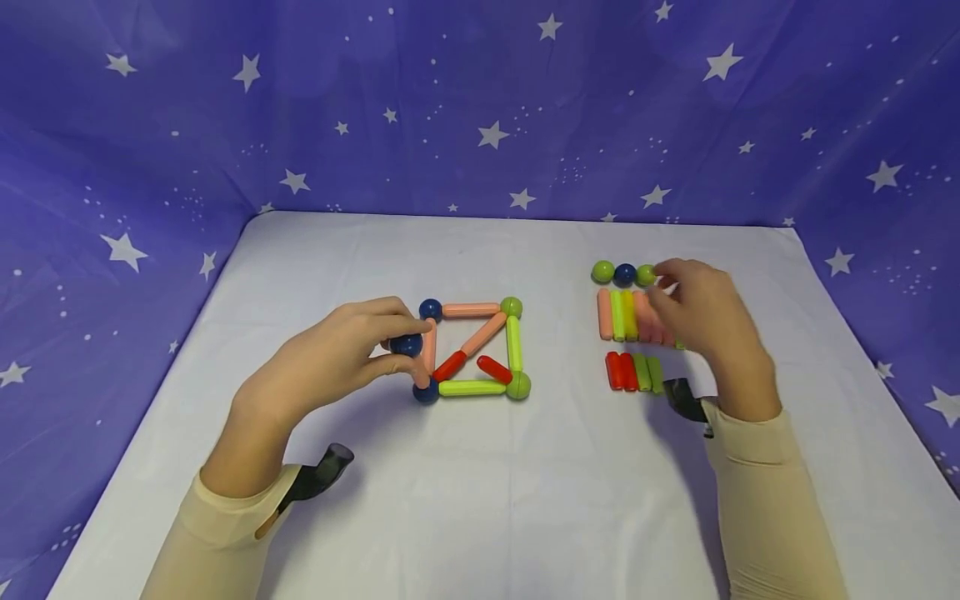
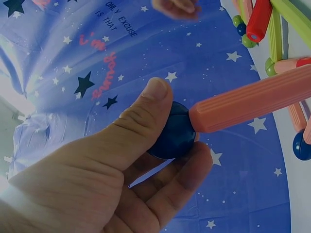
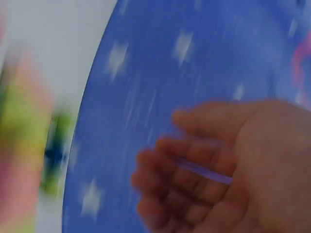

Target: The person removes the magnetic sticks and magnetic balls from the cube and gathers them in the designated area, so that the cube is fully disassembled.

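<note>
Left hand (image 1: 330, 354) at nine o'clock of the square frame (image 1: 477, 341) on the white desk (image 1: 480, 483), and it's got a blue ball (image 1: 406, 344) pinched neatly between thumb and fingers! A pink stick (image 2: 252, 99) sits against that ball, running off towards two o'clock in the left wrist view; whether its far end touches anything, I can't tell. The frame itself: blue balls at ten and eight, green balls at two and four, pink sticks along the top and left, green ones along the right and bottom. A pink-and-red diagonal runs from two down to eight, and a short red stick (image 1: 493, 369) points from the four o'clock ball towards ten. Over at three o'clock, the right hand (image 1: 705, 312), fingers loosely curved and gripping nothing, hovers by the row of balls (image 1: 625, 274), green, blue, green. Below, towards six, lie the long sticks (image 1: 629, 315), partly covered by that hand, then the short sticks (image 1: 628, 372), two red, two green.
</note>
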A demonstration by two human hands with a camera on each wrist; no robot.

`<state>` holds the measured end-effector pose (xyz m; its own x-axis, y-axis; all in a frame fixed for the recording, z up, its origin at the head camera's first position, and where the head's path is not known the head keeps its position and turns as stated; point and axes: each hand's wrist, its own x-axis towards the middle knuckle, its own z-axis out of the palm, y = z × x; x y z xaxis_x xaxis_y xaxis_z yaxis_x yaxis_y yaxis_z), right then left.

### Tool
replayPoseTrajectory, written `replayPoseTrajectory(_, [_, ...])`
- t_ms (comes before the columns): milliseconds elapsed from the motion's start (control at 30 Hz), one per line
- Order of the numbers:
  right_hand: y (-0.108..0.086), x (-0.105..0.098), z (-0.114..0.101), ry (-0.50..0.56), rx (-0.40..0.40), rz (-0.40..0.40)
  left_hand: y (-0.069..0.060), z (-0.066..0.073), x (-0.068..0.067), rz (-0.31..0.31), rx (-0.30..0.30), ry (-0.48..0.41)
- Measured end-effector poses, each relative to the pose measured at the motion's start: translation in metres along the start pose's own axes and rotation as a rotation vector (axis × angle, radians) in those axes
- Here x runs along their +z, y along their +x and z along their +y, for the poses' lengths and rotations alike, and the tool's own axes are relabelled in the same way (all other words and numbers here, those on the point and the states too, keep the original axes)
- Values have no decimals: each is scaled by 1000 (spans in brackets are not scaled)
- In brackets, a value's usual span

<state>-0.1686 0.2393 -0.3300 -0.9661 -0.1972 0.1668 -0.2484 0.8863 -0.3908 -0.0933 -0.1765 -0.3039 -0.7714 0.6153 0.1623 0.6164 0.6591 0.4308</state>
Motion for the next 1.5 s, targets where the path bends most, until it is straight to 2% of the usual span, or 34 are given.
replayPoseTrajectory(67, [-3, 14, -32, 72, -173, -63, 1, 0, 0, -2, 5, 2])
replayPoseTrajectory(167, [-11, 40, -75, 158, -377, -242, 3, 1, -1, -3, 16, 3])
replayPoseTrajectory(233, [-17, 59, -95, 161, -465, -341, 4, 1, -1, 0, 25, 0])
replayPoseTrajectory(333, [-24, 81, -110, 106, -550, -371, 6, 2, -2, -5, 30, -16])
replayPoseTrajectory(400, [-26, 90, -112, 88, -582, -347, 7, 2, -2, -12, 30, -23])
replayPoseTrajectory(500, [-29, 97, -113, 103, -583, -327, 7, 1, 0, -20, 28, -21])
replayPoseTrajectory(733, [-47, 92, -107, 108, -554, -325, 7, -2, 2, -18, 30, -11])
replayPoseTrajectory(900, [-60, 91, -92, 176, -566, -417, 6, -2, 1, -20, 11, -7])
replayPoseTrajectory(1000, [-65, 92, -78, 256, -537, -458, 4, -3, 1, -24, 1, -11])
replayPoseTrajectory(1067, [-67, 89, -64, 318, -511, -412, 4, -4, 2, -21, 3, -10])
replayPoseTrajectory(1200, [-63, 75, -29, 406, -418, -260, 3, -6, 2, -20, 14, -28])
replayPoseTrajectory(1267, [-60, 66, -9, 388, -336, -199, 1, -7, 3, -18, 19, -44])
replayPoseTrajectory(1333, [-59, 55, 9, 348, -219, -181, 0, -8, 3, -13, 28, -62])
replayPoseTrajectory(1400, [-60, 44, 24, 273, -85, -192, -1, -9, 4, -5, 43, -82])
replayPoseTrajectory(1500, [-61, 29, 43, 128, 88, -259, 1, -14, 5, -10, 57, -162])
